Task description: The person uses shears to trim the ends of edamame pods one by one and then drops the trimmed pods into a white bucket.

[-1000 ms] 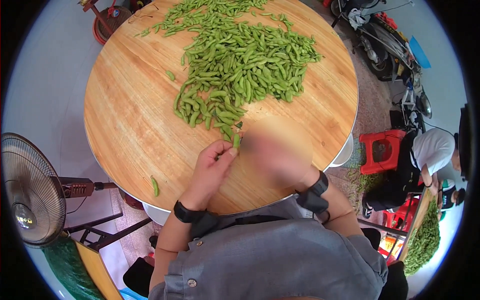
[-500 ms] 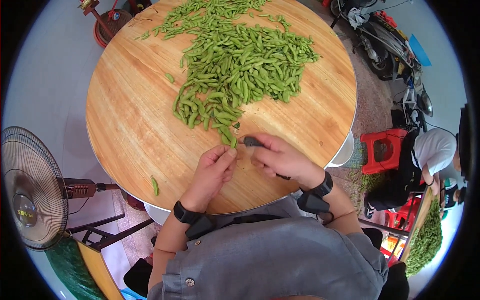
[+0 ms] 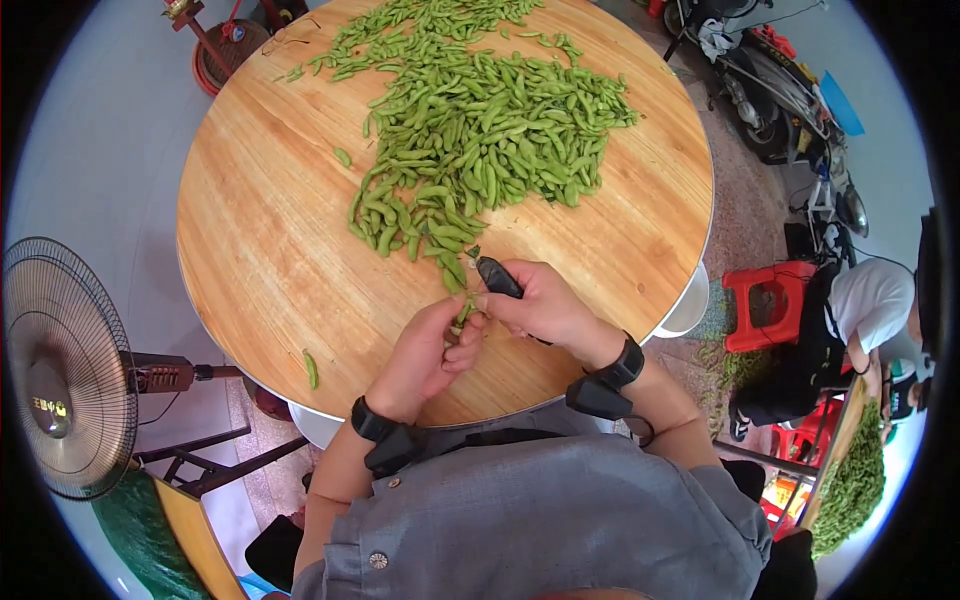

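Note:
Just in front of me, over the near part of the round wooden table (image 3: 270,250), my two hands meet. My left hand (image 3: 425,355) is closed, pinching a green soybean pod (image 3: 462,316) between thumb and fingers. Against that pod press the fingertips of my right hand (image 3: 548,305), which is wrapped round a black-handled tool (image 3: 498,277). The tool's working end is hidden, so its exact kind does not show. Right beyond my fingers begins a large heap of green soybean pods (image 3: 490,140), spreading to the far edge. A single pod (image 3: 310,370) lies apart near the left front edge.
A standing fan (image 3: 65,370) is at the left. White tubs (image 3: 688,303) show under the table's rim. On the right are a red stool (image 3: 765,305), a seated person (image 3: 850,310) beside another table with greens (image 3: 855,480), and a parked motorbike (image 3: 765,100).
My right hand has moved left and closer to my left hand, its fingertips now touching the pod. The black handle has turned to point up and away. My left hand stays nearly in place.

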`<control>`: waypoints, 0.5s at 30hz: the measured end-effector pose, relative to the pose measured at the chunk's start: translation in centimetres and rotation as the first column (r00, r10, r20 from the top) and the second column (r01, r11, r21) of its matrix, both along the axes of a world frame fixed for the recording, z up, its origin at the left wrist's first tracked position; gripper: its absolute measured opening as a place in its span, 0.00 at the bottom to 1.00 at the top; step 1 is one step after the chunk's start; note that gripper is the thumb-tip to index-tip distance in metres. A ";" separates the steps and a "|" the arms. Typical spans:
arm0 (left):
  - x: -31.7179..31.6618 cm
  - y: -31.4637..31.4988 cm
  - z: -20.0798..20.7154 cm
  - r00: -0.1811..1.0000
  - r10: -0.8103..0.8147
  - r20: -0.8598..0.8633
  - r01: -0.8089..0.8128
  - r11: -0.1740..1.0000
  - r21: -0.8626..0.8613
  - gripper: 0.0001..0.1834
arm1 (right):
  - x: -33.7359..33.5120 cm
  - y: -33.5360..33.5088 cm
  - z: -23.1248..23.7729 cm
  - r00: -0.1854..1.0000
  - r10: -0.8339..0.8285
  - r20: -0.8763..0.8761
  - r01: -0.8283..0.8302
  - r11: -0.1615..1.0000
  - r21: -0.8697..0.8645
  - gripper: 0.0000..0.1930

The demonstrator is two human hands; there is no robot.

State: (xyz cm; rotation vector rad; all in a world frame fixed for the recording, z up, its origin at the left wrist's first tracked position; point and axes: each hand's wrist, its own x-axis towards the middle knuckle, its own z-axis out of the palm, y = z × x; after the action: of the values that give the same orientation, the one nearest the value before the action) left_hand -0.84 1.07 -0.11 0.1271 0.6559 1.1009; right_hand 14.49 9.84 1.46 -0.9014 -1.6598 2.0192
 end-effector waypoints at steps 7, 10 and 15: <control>0.5 0.6 0.0 0.915 0.060 -0.398 -0.087 0.995 -0.049 0.15 | -0.5 -1.6 -0.7 0.964 -0.257 0.063 0.099 0.574 0.813 0.08; 1.0 0.7 0.1 0.930 0.129 -0.344 -0.148 0.989 -0.029 0.16 | -0.8 -2.0 -1.1 0.986 -0.168 -0.010 0.104 0.558 0.823 0.10; 1.0 0.7 0.1 0.955 0.165 -0.247 -0.173 0.985 -0.010 0.16 | -1.4 -2.0 -0.9 0.985 -0.131 -0.111 0.167 0.885 0.435 0.07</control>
State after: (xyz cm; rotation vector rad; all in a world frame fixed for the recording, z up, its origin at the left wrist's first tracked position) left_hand 0.17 1.78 -0.02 0.1850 0.9194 1.2507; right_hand 13.10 7.82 0.53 -0.7444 -1.8371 1.4625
